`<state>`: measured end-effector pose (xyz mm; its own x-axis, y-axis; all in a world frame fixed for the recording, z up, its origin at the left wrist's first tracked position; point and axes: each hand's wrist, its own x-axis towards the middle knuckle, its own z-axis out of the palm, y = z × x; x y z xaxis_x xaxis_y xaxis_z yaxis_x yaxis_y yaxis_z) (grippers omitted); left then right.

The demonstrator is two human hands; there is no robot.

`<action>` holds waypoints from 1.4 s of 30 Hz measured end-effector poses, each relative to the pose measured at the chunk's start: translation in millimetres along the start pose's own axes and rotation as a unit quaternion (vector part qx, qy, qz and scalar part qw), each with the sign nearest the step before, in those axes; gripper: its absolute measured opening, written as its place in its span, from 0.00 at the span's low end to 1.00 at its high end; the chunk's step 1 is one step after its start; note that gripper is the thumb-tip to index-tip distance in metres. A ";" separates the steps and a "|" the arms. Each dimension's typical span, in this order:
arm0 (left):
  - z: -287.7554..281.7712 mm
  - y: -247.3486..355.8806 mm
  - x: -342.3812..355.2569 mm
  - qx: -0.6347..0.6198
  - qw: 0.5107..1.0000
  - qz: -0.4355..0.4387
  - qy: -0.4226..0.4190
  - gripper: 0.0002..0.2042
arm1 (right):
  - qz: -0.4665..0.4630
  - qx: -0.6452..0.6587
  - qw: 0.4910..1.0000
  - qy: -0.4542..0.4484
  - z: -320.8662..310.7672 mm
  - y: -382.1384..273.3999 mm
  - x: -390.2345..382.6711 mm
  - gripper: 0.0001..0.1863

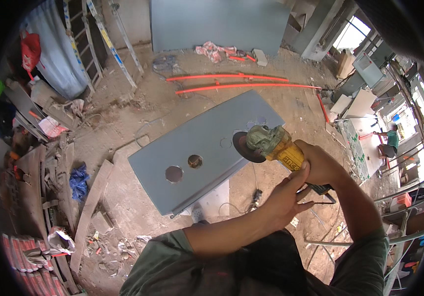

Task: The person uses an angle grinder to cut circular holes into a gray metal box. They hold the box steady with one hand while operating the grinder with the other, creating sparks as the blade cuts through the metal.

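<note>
My right hand (pixel 318 163) is closed around the yellow body of an angle grinder (pixel 286 150). The grinder's head and round dark-red disc (pixel 248 147) point left, over the right part of a grey panel (pixel 212 130). Whether the disc touches the panel I cannot tell. My left hand (pixel 290 200) is at the grinder's rear end, its thumb up by the tool and its fingers apart. Two round holes go through the panel, one at its left (pixel 174 174) and one beside it (pixel 195 161). A faint circle (pixel 225 143) is marked near the disc.
A stepladder (pixel 106 39) stands at the far left. Orange-red pipes (pixel 231 77) lie on the floor beyond the panel. A large grey board (pixel 217 24) leans at the back. Planks (pixel 91 212) and rubble lie left. Another person (pixel 390 142) crouches far right. A cable plug (pixel 257 195) lies below the panel.
</note>
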<state>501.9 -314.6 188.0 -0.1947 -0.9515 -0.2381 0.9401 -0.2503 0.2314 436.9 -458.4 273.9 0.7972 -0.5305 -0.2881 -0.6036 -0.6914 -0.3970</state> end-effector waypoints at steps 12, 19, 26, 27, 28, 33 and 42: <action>-1.0 22.3 36.9 -0.193 0.979 0.060 0.023 0.32 | 0.058 -0.144 0.973 -0.170 -19.4 -44.1 47.1 0.30; 2.6 33.9 35.6 -0.231 0.968 0.082 0.047 0.33 | 0.056 -0.181 0.958 -0.214 -22.2 -56.0 67.4 0.29; 1.9 41.9 34.9 -0.256 0.964 0.066 0.035 0.33 | 0.079 -0.172 0.952 -0.239 -27.3 -63.9 78.0 0.26; 0.7 41.3 35.4 -0.260 0.963 0.065 0.027 0.33 | 0.072 -0.169 0.953 -0.240 -27.0 -62.3 78.5 0.26; -1.0 40.2 37.0 -0.258 0.964 0.066 0.026 0.33 | 0.066 -0.165 0.954 -0.240 -26.8 -61.1 78.8 0.26; -4.8 40.1 40.7 -0.266 0.961 0.069 0.016 0.31 | 0.063 -0.178 0.949 -0.253 -25.9 -61.0 84.0 0.26; -3.7 46.7 36.6 -0.270 0.960 0.070 0.027 0.32 | 0.056 -0.159 0.952 -0.256 -25.1 -60.4 88.7 0.27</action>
<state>539.7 -360.5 186.6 -0.0557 -0.9546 -0.2925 0.9669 0.0215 -0.2541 543.7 -476.0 294.3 0.5790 -0.3569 -0.7330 -0.5932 -0.8012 -0.0786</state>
